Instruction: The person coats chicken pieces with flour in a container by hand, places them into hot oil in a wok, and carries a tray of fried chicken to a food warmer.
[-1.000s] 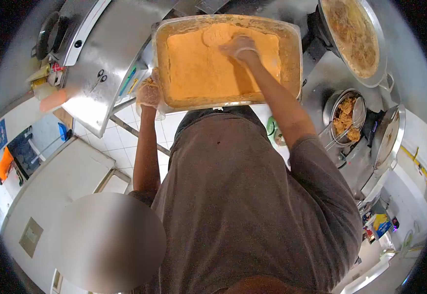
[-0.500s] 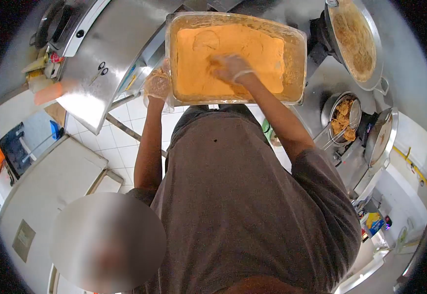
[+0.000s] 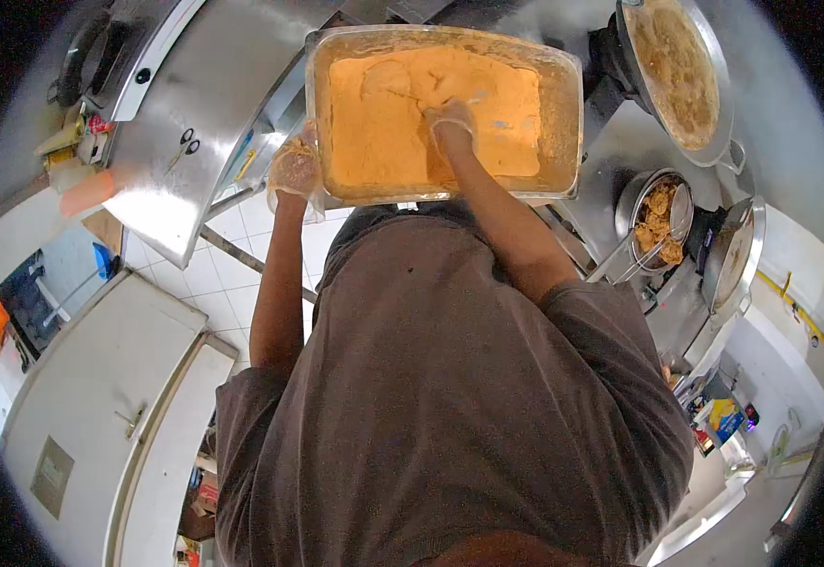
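Note:
A large clear plastic tub (image 3: 563,123) holds orange-coloured flour (image 3: 383,142), with smooth lumps and pressed marks at its far side. My right hand (image 3: 451,125), in a clear plastic glove, reaches down into the flour near the middle. Its fingers are partly sunk or hidden there, so I cannot make out whether it grips anything. At the tub's left side, my left hand (image 3: 295,170) has its fingers curled at the rim. That glove is loose and caked with orange flour.
On the right stand a wok of bubbling oil (image 3: 675,71), a pot with fried pieces (image 3: 659,213) and a wire strainer (image 3: 680,214), and another pan (image 3: 735,260). Scissors (image 3: 183,146) lie on the steel counter (image 3: 147,180) at left.
My right hand has shifted slightly right and pushed into the flour, which now shows fresh marks. My left hand stays at the tub's side. A blurred shape at lower left has gone from view.

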`<action>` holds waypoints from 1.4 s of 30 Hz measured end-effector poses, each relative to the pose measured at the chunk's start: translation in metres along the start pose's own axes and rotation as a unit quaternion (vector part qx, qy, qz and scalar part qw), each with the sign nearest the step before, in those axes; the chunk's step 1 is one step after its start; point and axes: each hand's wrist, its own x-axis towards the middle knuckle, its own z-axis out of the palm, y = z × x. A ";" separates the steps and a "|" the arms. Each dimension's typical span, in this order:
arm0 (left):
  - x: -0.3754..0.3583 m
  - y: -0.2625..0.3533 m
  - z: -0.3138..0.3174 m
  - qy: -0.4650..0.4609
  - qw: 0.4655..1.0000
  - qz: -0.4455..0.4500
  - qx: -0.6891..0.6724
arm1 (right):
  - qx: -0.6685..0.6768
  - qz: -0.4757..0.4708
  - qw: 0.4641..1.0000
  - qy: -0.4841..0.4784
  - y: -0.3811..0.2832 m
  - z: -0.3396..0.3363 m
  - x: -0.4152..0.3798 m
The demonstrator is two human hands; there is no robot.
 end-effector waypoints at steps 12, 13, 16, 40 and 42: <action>-0.008 -0.006 0.012 -0.027 0.996 0.010 0.084 | 0.032 0.003 0.993 0.111 -0.013 -0.088 0.015; -0.006 -0.001 0.003 -0.041 0.997 0.004 0.072 | -0.005 0.006 0.997 0.081 -0.018 -0.081 0.019; -0.008 0.001 0.002 -0.040 0.996 0.007 0.080 | -0.116 -0.015 0.990 -0.083 -0.034 -0.060 0.037; -0.001 0.022 -0.025 0.043 0.981 -0.083 -0.172 | -0.187 -0.360 0.914 -0.006 -0.119 -0.046 0.013; -0.002 0.015 -0.012 0.043 0.987 -0.070 -0.140 | -0.279 -0.444 0.850 -0.052 -0.122 -0.044 0.018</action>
